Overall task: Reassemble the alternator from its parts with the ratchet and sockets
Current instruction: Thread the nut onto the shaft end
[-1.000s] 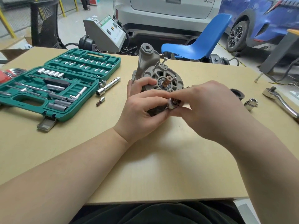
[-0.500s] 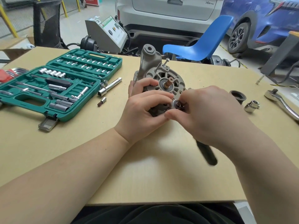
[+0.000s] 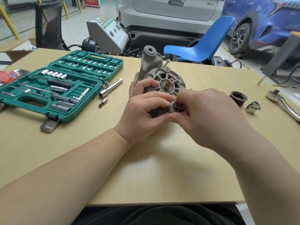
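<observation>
The alternator [image 3: 162, 82] stands near the middle of the bench [image 3: 113, 168], toward its far edge, its open end frame facing the camera with the coppery rotor shaft [image 3: 169, 83] poking out of the bearing and a loose through-bolt [image 3: 166, 63] leaning from its top rim. The left hand [image 3: 142, 114] wraps the near left side of the housing, fingers curled round it, the thumb and forefinger closing toward a small chrome socket [image 3: 174, 106] held against the lower front of the frame. The right hand [image 3: 209, 117] meets it from the right, fingertips pinched together on that same socket; whatever lies under the socket is hidden by the fingers. Along the left edge of the bench an open green socket set case [image 3: 53, 88] lies flat, its lid part toward the far edge, rows of sockets and bits seated in it. Just beside the case's right side lie a chrome extension bar [image 3: 110, 87], two small sockets [image 3: 104, 84] and a short bit socket [image 3: 103, 102], all apart from the alternator. To the right of the hands, a dark pulley [image 3: 238, 98] sits on the bench with a larger chrome socket [image 3: 253, 107] just beside it, and the ratchet [image 3: 284, 103] lies at the right edge, untouched. Red-handled hex keys [image 3: 9, 77] show at the far left edge. Beyond the bench are a blue chair [image 3: 203, 46] and parked cars.
</observation>
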